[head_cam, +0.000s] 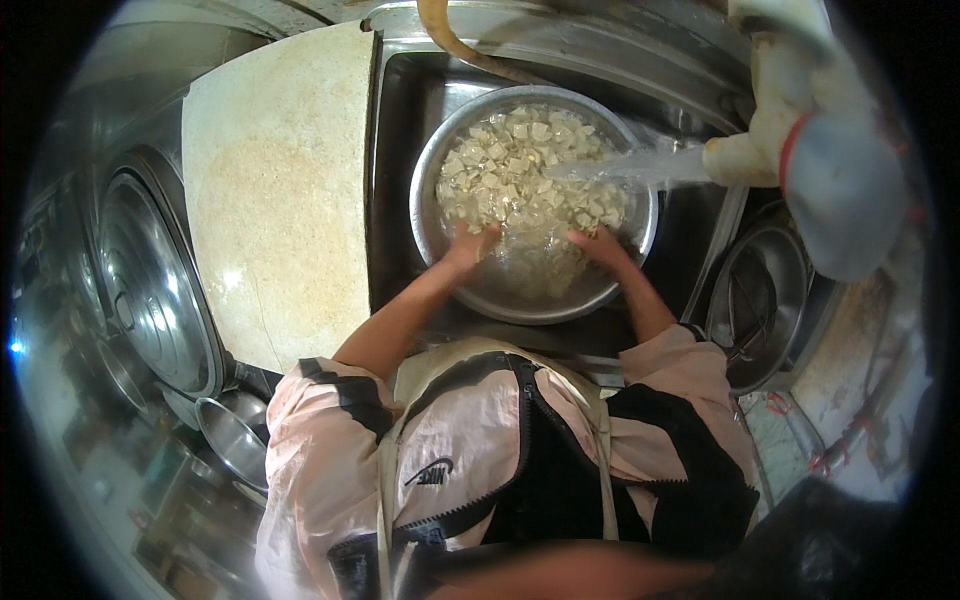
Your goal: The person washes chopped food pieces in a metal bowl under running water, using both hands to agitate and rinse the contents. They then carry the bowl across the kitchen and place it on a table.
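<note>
A large round metal basin [421,180] stands in a steel sink, holding water and many pale, cut cube-like food pieces [491,161]. Water streams into it from a pipe outlet [724,160] on the right. At the basin's near left side, my left hand [474,244] is partly under water at the edge of the pieces. My right hand [598,246] is likewise partly under water at the near right, beside the pieces. The fingertips of both hands are hidden by water and food, so whether they grip anything does not show.
A pale, stained board [277,195] lies over the sink's left part. A curved hose [442,34] hangs at the back. Metal lids [150,277] and a bowl [225,435] are at left. Another metal pan [784,300] stands at right, below a bag-wrapped pipe [844,195].
</note>
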Motion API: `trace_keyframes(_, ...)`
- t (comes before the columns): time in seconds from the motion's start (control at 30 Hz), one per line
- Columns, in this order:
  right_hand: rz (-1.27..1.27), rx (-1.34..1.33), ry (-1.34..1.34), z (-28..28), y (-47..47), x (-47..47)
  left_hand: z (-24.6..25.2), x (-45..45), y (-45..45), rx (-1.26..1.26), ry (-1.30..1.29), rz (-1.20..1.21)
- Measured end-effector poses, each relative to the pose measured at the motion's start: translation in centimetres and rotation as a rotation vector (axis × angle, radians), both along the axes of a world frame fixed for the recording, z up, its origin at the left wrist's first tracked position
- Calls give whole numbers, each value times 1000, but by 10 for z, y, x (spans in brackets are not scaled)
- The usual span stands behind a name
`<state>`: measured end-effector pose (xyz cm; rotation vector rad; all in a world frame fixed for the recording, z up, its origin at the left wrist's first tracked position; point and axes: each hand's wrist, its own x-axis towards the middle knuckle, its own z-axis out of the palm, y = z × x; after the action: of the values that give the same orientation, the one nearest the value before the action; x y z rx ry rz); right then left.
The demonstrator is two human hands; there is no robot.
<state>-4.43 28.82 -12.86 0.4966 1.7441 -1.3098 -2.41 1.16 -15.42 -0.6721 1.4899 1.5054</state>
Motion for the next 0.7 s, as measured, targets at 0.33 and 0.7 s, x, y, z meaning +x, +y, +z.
trace_keyframes(0.33,-274,-868,-403,-48,-56,38,-7,21,34,688,-141,268)
trace_keyframes(0.7,-370,-277,45,-26,-73,1,-5,-16,55,120,155,568)
